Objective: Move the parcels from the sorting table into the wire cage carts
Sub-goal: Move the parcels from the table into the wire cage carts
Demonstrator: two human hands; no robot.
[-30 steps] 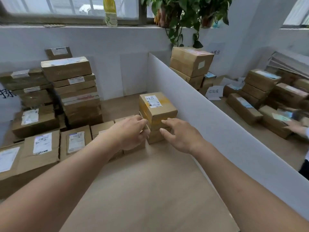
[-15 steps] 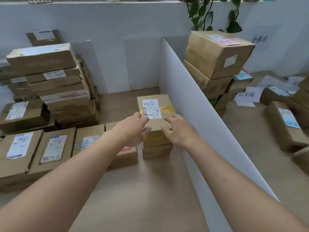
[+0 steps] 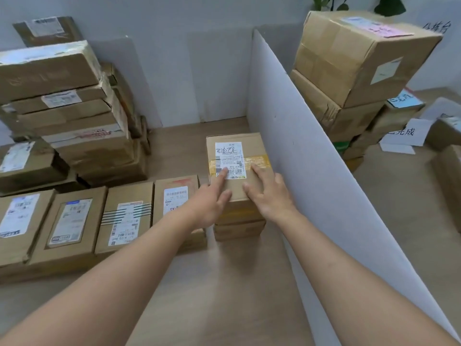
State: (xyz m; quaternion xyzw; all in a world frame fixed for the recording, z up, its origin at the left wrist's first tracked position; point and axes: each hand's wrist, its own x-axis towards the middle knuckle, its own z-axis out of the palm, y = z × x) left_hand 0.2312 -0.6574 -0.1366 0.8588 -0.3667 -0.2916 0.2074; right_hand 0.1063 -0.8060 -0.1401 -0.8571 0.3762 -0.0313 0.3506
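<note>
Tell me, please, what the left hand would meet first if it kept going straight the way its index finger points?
Its left hand fingertip already touches the white label on the top parcel; further on, probably bare table, then the wall.

Top parcel (image 3: 237, 168): brown corrugated cardboard, matt, with a white paper label (image 3: 230, 159) and a glossy yellowish tape strip (image 3: 257, 161) across the lid. Table (image 3: 224, 295): pale wood-look surface, smooth, low sheen. Divider (image 3: 311, 166): white board, matt, smooth, faint scuffs. Left stack (image 3: 74, 116): cardboard, creased, partly wrapped in shiny clear tape. Large boxes (image 3: 349, 71) beyond the divider: matt cardboard, dented edges, paper labels. Wall (image 3: 174, 58): matt white.
</note>
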